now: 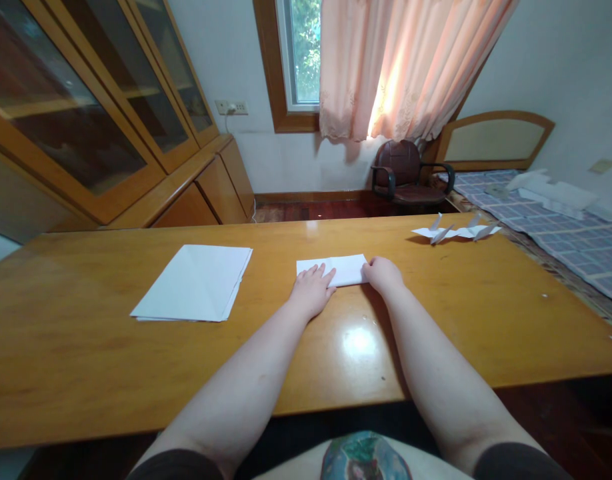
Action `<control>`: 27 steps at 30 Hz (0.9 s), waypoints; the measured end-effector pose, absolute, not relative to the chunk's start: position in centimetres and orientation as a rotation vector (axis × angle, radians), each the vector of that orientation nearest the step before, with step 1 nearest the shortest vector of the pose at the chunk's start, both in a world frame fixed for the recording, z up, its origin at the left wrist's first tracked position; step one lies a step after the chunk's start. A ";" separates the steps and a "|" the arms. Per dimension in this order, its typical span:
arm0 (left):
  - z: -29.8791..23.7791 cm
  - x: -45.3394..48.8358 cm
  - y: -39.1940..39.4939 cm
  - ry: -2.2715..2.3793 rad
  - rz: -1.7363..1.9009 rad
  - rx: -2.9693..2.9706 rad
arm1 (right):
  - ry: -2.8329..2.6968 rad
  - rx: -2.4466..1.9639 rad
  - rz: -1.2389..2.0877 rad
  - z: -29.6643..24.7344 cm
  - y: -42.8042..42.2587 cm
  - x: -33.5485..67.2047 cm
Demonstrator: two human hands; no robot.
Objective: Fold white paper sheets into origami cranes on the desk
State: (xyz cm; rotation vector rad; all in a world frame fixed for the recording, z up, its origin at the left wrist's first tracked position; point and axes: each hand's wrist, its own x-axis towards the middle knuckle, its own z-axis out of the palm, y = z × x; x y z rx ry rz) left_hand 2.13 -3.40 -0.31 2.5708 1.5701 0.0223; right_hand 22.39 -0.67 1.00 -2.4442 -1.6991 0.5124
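- At far left I see a brown wooden cabinet with glass doors (111,113), standing beyond the table.
- Next, on the yellow-brown shiny wooden table (111,373), there lies a stack of white square paper sheets (191,283), not quite even at the edges.
- My left hand (313,290) is flat and open, its fingers a little spread, resting on the left part of the paper.
- This white folded paper rectangle (349,270) lies on the table between my two hands.
- My right hand (383,275) is partly curled, with fingertips touching the right end of the rectangle; whether it pinches, I cannot tell.
- Farther right, two white folded-paper figures with pointed wings (441,233) stand near the table's far edge.
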 end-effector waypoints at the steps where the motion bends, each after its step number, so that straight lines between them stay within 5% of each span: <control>1: -0.4 2.1 -3.4 1.573 0.032 2.577 | -1.701 -2.445 0.510 1.0 -0.7 22.4; 27: -2.1 1.9 -2.8 1.709 0.057 2.425 | -1.663 -2.464 0.539 1.5 -1.0 22.0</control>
